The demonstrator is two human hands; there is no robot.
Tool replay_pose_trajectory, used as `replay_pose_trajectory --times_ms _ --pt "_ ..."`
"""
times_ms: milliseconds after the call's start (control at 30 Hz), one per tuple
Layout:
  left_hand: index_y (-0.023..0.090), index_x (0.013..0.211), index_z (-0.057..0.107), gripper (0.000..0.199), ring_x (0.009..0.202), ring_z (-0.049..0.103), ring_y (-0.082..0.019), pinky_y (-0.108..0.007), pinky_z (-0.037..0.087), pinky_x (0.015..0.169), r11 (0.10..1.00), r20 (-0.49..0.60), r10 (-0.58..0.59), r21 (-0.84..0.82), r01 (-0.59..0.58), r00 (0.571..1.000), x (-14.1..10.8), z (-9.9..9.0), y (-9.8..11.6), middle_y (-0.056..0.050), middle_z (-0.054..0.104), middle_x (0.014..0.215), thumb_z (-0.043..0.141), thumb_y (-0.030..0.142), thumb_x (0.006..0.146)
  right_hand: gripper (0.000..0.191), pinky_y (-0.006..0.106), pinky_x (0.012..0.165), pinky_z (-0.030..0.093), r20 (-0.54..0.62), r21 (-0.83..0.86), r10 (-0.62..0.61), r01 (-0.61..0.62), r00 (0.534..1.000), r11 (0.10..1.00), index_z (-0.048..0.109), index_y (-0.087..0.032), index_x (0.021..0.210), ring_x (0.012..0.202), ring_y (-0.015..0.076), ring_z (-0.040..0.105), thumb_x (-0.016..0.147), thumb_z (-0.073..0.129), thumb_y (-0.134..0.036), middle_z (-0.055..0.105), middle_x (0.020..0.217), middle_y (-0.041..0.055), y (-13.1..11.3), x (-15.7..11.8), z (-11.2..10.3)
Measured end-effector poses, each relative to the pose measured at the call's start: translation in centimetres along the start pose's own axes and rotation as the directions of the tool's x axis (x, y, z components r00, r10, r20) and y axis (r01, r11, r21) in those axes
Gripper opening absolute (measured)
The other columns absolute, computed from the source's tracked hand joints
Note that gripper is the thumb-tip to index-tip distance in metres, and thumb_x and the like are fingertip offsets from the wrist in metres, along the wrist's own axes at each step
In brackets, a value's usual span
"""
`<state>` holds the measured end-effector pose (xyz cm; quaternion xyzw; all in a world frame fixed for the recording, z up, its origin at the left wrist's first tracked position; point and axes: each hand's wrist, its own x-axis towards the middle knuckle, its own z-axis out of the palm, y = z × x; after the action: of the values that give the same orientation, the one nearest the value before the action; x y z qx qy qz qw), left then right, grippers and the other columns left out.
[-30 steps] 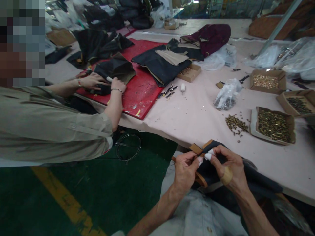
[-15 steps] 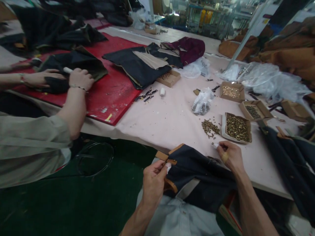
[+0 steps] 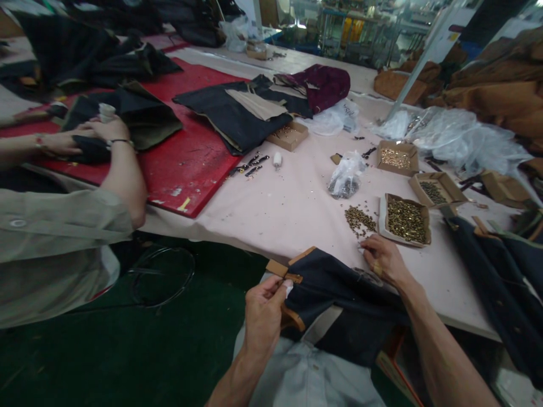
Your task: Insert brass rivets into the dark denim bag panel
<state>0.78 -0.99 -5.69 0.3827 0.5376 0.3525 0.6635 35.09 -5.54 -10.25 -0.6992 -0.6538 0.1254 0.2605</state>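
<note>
My left hand pinches a brown leather tab at the edge of a dark navy fabric piece, which lies over my lap and the table edge. White wrapping covers the tip of my left thumb. My right hand is above the table's near edge with its fingers pinched together; anything small between them cannot be made out. White wrapping shows at its fingertips too. Just beyond it lie a loose heap of small brass-coloured rivets and an open box of similar rivets.
A co-worker's hands work on dark fabric at a red board on the left. Small-part boxes, a plastic bag and a white bottle stand on the pale table. More navy fabric hangs at the right.
My right hand has moved slightly left and toward the rivet heap. My left hand keeps its pinch on the tab. The co-worker's near hand has shifted left, tipping a white object upright.
</note>
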Motion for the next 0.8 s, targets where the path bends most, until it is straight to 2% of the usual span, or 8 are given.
replay_pose_trajectory --times_ms 167,267,433,633,733,800 --pt "0.015 0.08 0.074 0.022 0.067 0.058 -0.016 -0.025 0.043 0.061 0.998 0.022 -0.031 -0.054 0.032 0.999 -0.1 -0.2 -0.1 -0.001 0.064 0.072 0.083 0.036 0.079 0.027 0.032 0.077 0.048 0.032 -0.042 -0.04 0.042 0.999 0.998 0.078 -0.017 0.1 0.083 0.0219 0.063 0.092 0.053 -0.013 0.065 0.092 0.0079 -0.7 0.1 0.3" --pt "0.016 0.076 0.071 0.023 0.065 0.056 -0.015 -0.025 0.043 0.061 0.997 0.028 -0.039 -0.064 0.04 0.999 -0.4 -0.2 0.0 -0.001 0.061 0.071 0.083 0.036 0.079 0.026 0.032 0.079 0.048 0.012 -0.071 -0.017 0.018 1.0 0.997 0.077 -0.017 0.1 0.086 0.0228 0.064 0.092 0.052 -0.013 0.065 0.093 0.0091 -1.0 -0.2 0.9" --pt "0.015 0.086 0.076 0.022 0.07 0.062 -0.017 -0.026 0.045 0.064 0.996 0.018 -0.05 -0.077 0.051 0.999 -0.6 -0.2 0.2 -0.002 0.066 0.075 0.084 0.034 0.079 0.025 0.032 0.083 0.049 -0.036 -0.12 0.037 -0.041 0.999 0.992 0.076 -0.017 0.099 0.091 0.0241 0.065 0.091 0.052 -0.012 0.068 0.096 0.0098 -1.5 -0.2 1.6" --pt "0.015 0.079 0.074 0.022 0.065 0.058 -0.015 -0.025 0.042 0.06 0.996 0.0 -0.05 -0.077 0.05 0.999 -1.0 -0.1 0.3 0.0 0.064 0.07 0.085 0.034 0.076 0.024 0.033 0.079 0.051 -0.091 -0.148 0.137 -0.149 0.986 0.978 0.079 -0.019 0.096 0.083 0.0252 0.071 0.085 0.057 -0.018 0.076 0.091 0.0079 -2.2 -0.4 1.5" --pt "0.016 0.08 0.076 0.019 0.066 0.058 -0.014 -0.025 0.044 0.064 0.997 0.007 -0.021 -0.08 0.022 1.0 -1.9 0.1 0.5 -0.002 0.068 0.074 0.082 0.034 0.077 0.025 0.038 0.075 0.052 -0.134 -0.127 0.227 -0.244 0.965 0.962 0.08 -0.018 0.097 0.078 0.0303 0.073 0.086 0.059 -0.026 0.078 0.088 0.0117 -2.3 -1.2 1.4" --pt "0.016 0.08 0.077 0.02 0.067 0.059 -0.015 -0.026 0.044 0.064 0.999 0.01 0.007 -0.048 -0.006 1.0 -2.5 0.2 0.5 -0.002 0.069 0.074 0.081 0.036 0.078 0.026 0.04 0.07 0.05 -0.126 -0.206 0.286 -0.307 0.95 0.929 0.08 -0.019 0.098 0.076 0.0338 0.072 0.086 0.06 -0.032 0.078 0.085 0.013 -1.9 -1.7 1.5"
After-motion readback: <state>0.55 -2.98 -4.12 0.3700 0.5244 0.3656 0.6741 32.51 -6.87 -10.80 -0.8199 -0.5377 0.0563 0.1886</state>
